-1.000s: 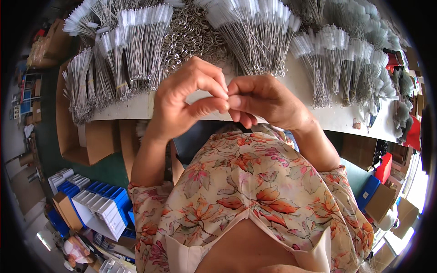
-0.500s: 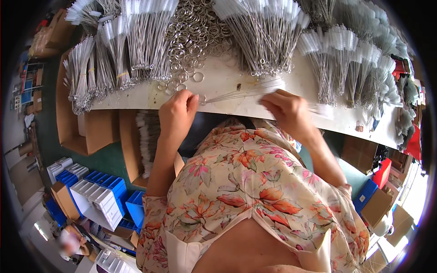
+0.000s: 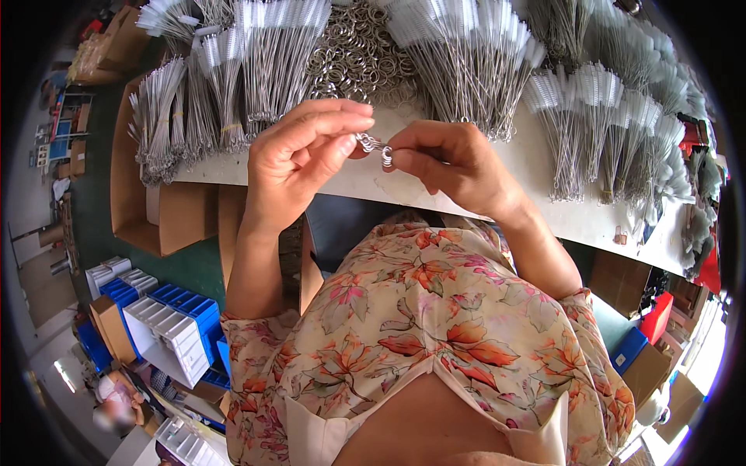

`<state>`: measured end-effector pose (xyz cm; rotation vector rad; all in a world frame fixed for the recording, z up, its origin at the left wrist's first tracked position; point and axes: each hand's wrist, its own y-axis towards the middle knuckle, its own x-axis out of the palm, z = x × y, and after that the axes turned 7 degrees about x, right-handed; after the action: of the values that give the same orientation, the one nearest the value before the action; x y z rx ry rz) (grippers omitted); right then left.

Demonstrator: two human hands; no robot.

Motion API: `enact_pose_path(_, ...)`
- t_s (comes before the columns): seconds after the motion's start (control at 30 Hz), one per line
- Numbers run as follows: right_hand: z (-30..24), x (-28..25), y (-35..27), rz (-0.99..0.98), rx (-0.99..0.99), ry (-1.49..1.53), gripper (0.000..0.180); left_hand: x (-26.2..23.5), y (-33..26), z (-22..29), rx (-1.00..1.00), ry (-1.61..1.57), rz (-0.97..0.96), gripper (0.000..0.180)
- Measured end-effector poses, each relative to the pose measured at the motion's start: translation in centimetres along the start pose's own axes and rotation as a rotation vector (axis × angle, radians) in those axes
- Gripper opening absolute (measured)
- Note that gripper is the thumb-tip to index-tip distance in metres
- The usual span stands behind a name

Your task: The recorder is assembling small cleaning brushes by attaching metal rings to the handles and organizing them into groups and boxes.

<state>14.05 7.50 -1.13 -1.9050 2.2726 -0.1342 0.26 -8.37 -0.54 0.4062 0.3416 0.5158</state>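
Observation:
My left hand (image 3: 299,151) and my right hand (image 3: 458,159) meet above the front edge of the table. Between them is a small cluster of shiny wire loops (image 3: 367,142), like the looped ends of the thin wire brushes on the table. My left thumb and curled fingers grip one part, the upper fingers stretched over it. With thumb and forefinger, the right hand pinches a second row of loops (image 3: 387,155) beside it. The brushes' stems and bristles are not clearly visible here. Behind my hands lies a heap of loose metal split rings (image 3: 353,50).
Bundles of wire brushes with white bristles (image 3: 276,58) stand to the left of the rings. More brush bundles (image 3: 466,62) lie to the right. Below the white table (image 3: 536,171) are an open cardboard box (image 3: 186,217) and blue and white plastic bins (image 3: 167,334). Another person (image 3: 116,396) is at far lower left.
Both hands have risen and come together; before, they were apart near the table edge, with thin brushes stretched between them. The right hand has moved left and now pinches loops.

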Motion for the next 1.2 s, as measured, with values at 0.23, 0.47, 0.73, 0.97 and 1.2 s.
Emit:
enact_pose_path(0.23,-0.4,-0.8,-0.7,-0.043,0.117,0.221,0.014,1.5,1.4,0.0,0.043,-0.102,-0.007,0.027)
enact_pose_path(0.47,-4.2,-2.1,-0.8,0.082,-0.017,0.416,0.019,2.9,3.0,1.9,0.291,0.072,0.149,0.031)
enact_pose_path(0.73,-5.0,-1.6,0.2,0.121,-0.106,0.345,0.014,2.1,4.1,2.2,0.413,0.285,0.127,0.029)
enact_pose_path(0.97,-5.6,-2.1,0.1,0.039,-0.115,0.188,0.011,0.6,5.3,3.4,0.448,0.256,-0.056,0.024)
enact_pose_path(1.2,-4.0,-1.9,0.7,0.134,-0.096,0.252,0.013,-0.1,6.5,2.7,0.237,0.364,-0.186,0.013)
